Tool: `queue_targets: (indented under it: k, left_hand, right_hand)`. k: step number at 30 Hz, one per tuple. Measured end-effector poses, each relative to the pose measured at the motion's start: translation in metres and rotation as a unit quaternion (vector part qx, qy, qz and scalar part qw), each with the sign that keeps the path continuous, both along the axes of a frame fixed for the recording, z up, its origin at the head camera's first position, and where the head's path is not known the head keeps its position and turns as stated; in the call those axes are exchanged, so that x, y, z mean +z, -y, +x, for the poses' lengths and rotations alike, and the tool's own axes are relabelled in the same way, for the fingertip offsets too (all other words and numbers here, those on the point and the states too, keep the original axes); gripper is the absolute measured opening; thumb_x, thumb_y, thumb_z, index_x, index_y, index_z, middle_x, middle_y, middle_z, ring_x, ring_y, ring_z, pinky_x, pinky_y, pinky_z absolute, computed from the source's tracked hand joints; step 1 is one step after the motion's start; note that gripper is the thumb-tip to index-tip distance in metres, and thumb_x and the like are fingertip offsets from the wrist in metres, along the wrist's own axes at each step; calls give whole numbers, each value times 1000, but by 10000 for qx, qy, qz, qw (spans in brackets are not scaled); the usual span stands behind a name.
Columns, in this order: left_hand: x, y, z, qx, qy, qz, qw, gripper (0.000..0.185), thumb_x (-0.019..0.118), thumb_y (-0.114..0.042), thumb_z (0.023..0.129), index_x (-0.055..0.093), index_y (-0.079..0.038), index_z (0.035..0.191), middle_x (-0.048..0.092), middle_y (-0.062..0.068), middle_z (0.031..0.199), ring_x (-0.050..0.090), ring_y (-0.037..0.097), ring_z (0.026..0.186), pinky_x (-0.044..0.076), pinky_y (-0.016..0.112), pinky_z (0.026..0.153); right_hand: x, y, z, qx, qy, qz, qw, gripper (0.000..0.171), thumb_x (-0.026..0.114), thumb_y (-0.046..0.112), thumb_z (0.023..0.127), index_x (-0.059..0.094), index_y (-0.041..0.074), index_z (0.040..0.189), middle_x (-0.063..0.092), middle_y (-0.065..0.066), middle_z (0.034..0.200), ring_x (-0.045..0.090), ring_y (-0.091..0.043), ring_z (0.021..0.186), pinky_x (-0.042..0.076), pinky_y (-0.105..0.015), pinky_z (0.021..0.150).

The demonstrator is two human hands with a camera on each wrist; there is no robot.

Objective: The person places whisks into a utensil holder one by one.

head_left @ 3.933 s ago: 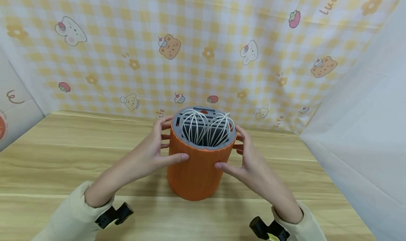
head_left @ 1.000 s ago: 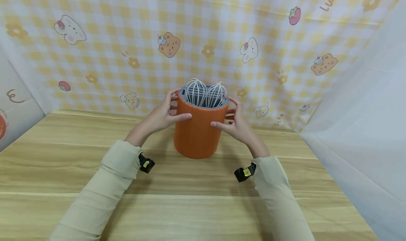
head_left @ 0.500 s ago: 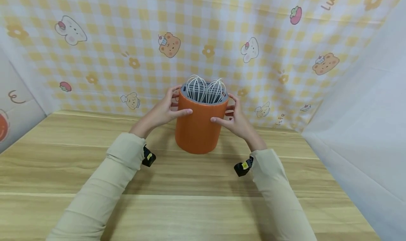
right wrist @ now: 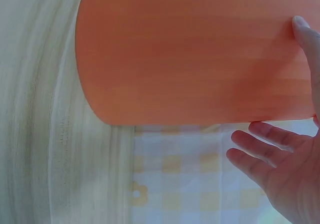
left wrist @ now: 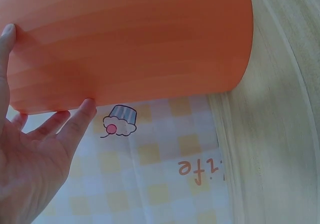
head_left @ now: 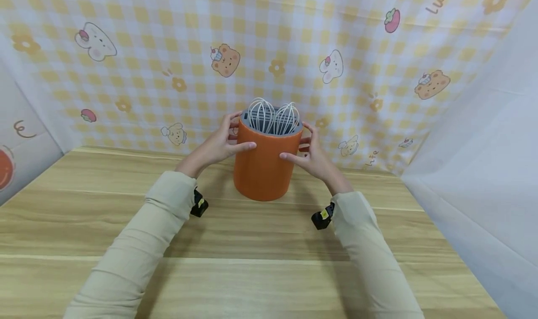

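An orange utensil holder (head_left: pixel 264 169) with a grey slotted top (head_left: pixel 244 118) stands upright near the back of the table. Two wire whisks, a left one (head_left: pixel 260 116) and a right one (head_left: pixel 287 118), poke out of it side by side, heads up; their handles are hidden inside. My left hand (head_left: pixel 219 144) holds the holder's left side near the rim, thumb across the front. On the opposite side my right hand (head_left: pixel 315 156) grips it likewise, thumb in front and fingers round the side. Both wrist views show the orange wall (left wrist: pixel 135 43) up close between thumb and fingers.
A yellow-and-white checked cloth (head_left: pixel 185 57) with cartoon prints hangs right behind the holder. White sheets (head_left: pixel 483 160) close off the sides. The wood-grain table (head_left: pixel 235 281) stretches in front. Small black cameras, one of them at the left cuff (head_left: pixel 199 204), sit on the wrists.
Both hands have moved the utensil holder away from me, toward the back cloth. Over the last half second it has shifted only slightly farther. The grip looks the same throughout.
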State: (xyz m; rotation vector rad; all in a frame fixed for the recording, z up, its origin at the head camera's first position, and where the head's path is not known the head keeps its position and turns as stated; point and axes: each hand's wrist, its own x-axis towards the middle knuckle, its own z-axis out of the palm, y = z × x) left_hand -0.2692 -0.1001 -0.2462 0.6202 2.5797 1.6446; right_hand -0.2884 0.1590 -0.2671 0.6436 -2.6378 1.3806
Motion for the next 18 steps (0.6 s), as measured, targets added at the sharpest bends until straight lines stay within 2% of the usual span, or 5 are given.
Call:
queue_targets:
  k: [5, 7, 14, 18]
  left_hand:
    - [-12, 3, -16, 39, -30, 36, 10000, 89, 69, -31, 83, 7, -20, 146, 31, 14, 145, 45, 34, 124, 39, 47, 104]
    - [-14, 4, -18, 50, -47, 9, 10000, 90, 70, -33, 82, 7, -21, 147, 31, 14, 145, 45, 34, 124, 40, 47, 103]
    - [-8, 10, -14, 44, 32, -134, 9999, 93, 69, -34, 83, 4, -19, 148, 27, 15, 148, 39, 36, 129, 37, 50, 105]
    - [-6, 17, -8, 156, -155, -361, 9991, 90, 65, -37, 85, 5, -17, 150, 26, 12, 150, 34, 35, 134, 31, 49, 109]
  right_hand:
    - [1, 0, 1, -72, 55, 57, 9999, 98, 75, 31, 78, 5, 19, 145, 47, -18, 121, 49, -31, 110, 45, -48, 96]
    - [1, 0, 2, -90, 56, 96, 9999, 97, 75, 32, 78, 5, 19, 145, 47, -17, 122, 49, -31, 111, 44, -48, 97]
    - [1, 1, 5, -17, 62, 379, 9993, 98, 70, 38, 81, 0, 21, 148, 43, -18, 133, 46, -31, 118, 40, -50, 101]
    - [1, -3, 11, -48, 195, 530, 9984, 100, 68, 40, 83, -5, 21, 149, 33, -20, 142, 38, -35, 127, 38, -52, 102]
